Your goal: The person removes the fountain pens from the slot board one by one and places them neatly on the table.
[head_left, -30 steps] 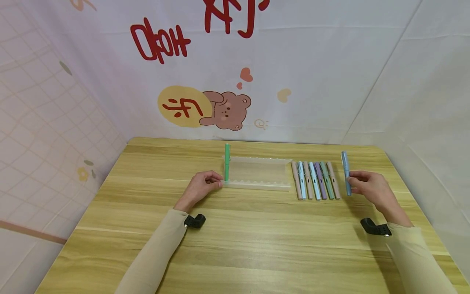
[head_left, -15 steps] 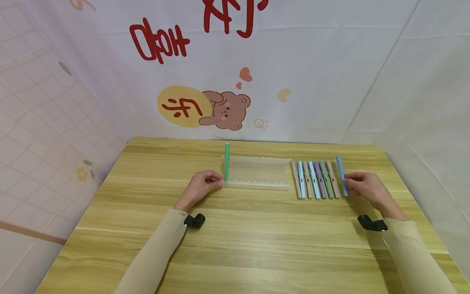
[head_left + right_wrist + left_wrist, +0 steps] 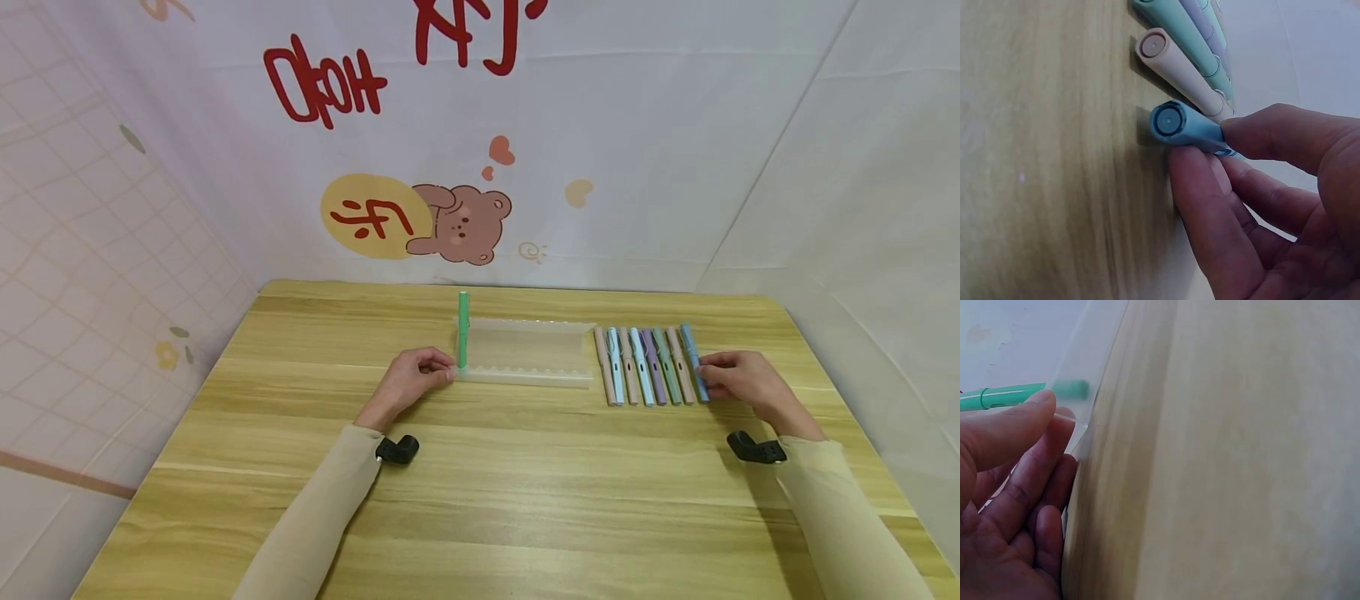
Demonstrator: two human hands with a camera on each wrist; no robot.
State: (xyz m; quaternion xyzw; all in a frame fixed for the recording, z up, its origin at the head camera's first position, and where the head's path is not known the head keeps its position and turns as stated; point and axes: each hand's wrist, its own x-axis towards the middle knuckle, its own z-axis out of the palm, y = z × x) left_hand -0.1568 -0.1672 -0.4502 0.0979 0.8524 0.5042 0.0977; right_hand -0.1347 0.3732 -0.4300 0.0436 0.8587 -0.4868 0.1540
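At the right end of a row of capped pens, my right hand [image 3: 742, 385] pinches a blue pen [image 3: 693, 360] between thumb and fingers. This pen lies beside a beige pen [image 3: 1175, 72] in the right wrist view. On the left, my left hand [image 3: 408, 382] grips the near left corner of a clear plastic pen rack [image 3: 532, 380] with thumb and fingertips. A green pen [image 3: 462, 332] sits in the rack's leftmost place, its cap reaching past the far edge. Through the rack's wall, the left wrist view shows the end of that green pen [image 3: 1013, 395].
Several pens in beige, light blue, purple [image 3: 655, 368] and green lie side by side just right of the rack. The wooden table [image 3: 525, 492] meets a printed cloth backdrop [image 3: 637, 125] at its far edge. Each wrist carries a black strap mount [image 3: 397, 450].
My right hand has moved left and lowered the blue pen from apart from the row to beside its last beige pen. The left hand and rack have stayed put.
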